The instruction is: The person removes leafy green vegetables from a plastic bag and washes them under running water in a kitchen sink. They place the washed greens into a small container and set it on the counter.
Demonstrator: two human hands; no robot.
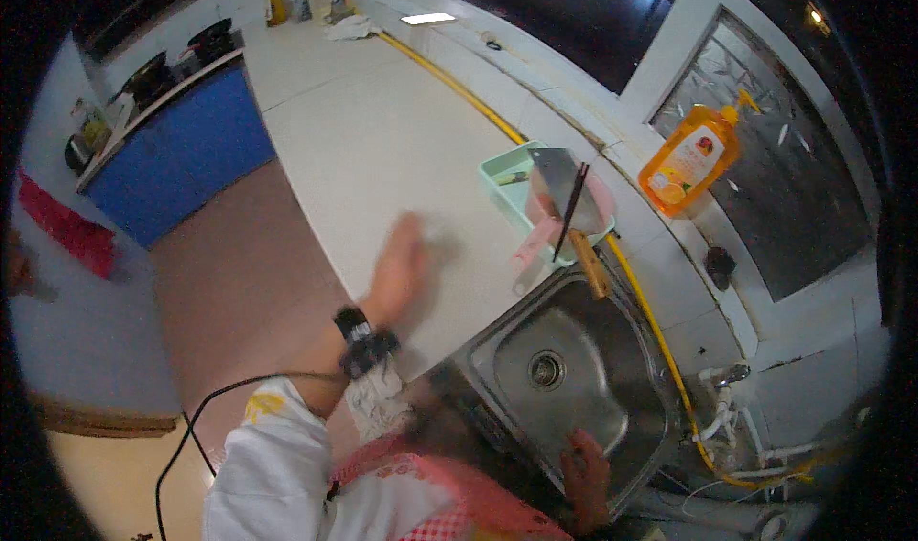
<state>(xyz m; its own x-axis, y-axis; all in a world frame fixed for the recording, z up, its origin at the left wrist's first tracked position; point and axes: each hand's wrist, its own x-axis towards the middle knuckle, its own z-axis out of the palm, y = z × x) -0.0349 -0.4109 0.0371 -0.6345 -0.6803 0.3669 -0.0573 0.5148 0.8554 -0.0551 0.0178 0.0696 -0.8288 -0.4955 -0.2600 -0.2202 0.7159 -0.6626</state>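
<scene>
My left hand [400, 272], blurred, is over the pale countertop [344, 146] near its front edge; whether it holds anything is unclear. A black strapped device is on that wrist. My right hand [587, 473] is at the near edge of the stainless steel sink [574, 369], its fingers partly bent and no object visible in them. Beside the sink, a mint-green plastic tray [502, 204] holds a pink container [539, 236]. A cleaver [563, 182] and dark chopsticks [571, 211] lie across them, the cleaver's wooden handle over the sink's corner.
An orange pump bottle [690, 159] stands on the window ledge. A yellow hose [660, 340] runs along the wall behind the sink. A white cloth [353, 28] and bottles [275, 3] are at the counter's far end. Pans [145, 78] sit above blue cabinets [186, 153]. A black cable [208, 405] hangs near my left arm.
</scene>
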